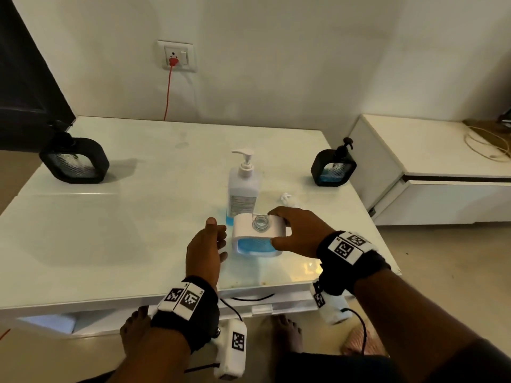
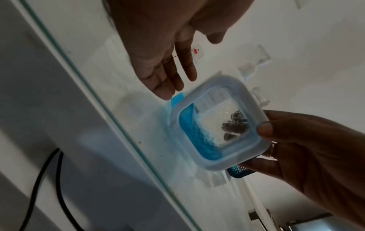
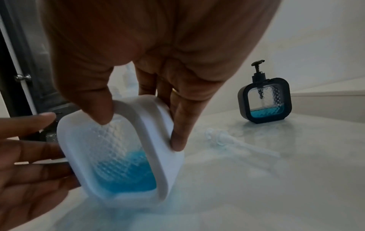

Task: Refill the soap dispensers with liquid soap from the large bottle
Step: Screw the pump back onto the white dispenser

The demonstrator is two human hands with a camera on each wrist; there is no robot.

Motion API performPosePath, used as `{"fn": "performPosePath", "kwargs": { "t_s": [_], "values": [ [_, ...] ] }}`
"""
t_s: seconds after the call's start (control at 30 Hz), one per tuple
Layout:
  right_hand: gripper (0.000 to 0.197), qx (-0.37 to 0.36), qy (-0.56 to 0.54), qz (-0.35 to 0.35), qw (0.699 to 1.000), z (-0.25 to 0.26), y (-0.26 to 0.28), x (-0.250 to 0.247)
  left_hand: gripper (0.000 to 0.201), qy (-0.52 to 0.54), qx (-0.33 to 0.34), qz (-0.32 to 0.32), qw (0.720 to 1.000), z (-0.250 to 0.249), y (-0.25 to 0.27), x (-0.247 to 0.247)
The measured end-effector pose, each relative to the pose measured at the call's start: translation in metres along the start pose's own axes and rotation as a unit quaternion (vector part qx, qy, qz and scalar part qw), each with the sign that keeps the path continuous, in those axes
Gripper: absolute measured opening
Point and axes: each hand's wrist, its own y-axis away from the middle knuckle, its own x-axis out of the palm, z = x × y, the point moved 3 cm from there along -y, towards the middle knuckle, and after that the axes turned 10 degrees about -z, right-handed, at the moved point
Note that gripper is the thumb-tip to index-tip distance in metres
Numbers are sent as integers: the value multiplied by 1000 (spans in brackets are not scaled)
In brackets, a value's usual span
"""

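Note:
A white square soap dispenser [image 1: 257, 236] [image 2: 215, 125] [image 3: 122, 150] stands near the table's front edge, its neck open with no pump, blue soap low inside. My right hand [image 1: 293, 230] [image 3: 138, 109] grips it, thumb on the front face and fingers behind. My left hand [image 1: 206, 244] [image 2: 169, 67] hovers open just left of it, not touching. The large clear bottle [image 1: 244, 186] with a white pump and a little blue soap stands right behind the dispenser. The loose white pump [image 1: 286, 199] [image 3: 237, 142] lies on the table to the right.
Two black dispensers stand on the white table [image 1: 110, 222]: one at the far left [image 1: 74, 161], one at the far right [image 1: 333, 168] [image 3: 264, 101] holding some blue soap. A red cord [image 1: 167, 89] hangs from the wall socket. A low white cabinet [image 1: 431, 172] sits to the right.

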Motion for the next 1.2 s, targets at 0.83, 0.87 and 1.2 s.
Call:
{"fn": "performPosePath", "kwargs": {
  "t_s": [0.83,0.87,1.2],
  "values": [
    [18,131,101,-97,981,-75,-76,-41,39,-62,170,-25,983,-14,-3,4],
    [19,134,113,-93,980,-78,-82,-37,39,-61,178,-24,982,-15,-4,3],
    [47,153,168,-78,971,-96,-115,12,19,-114,227,-32,967,-11,-12,9]
  ]
}}
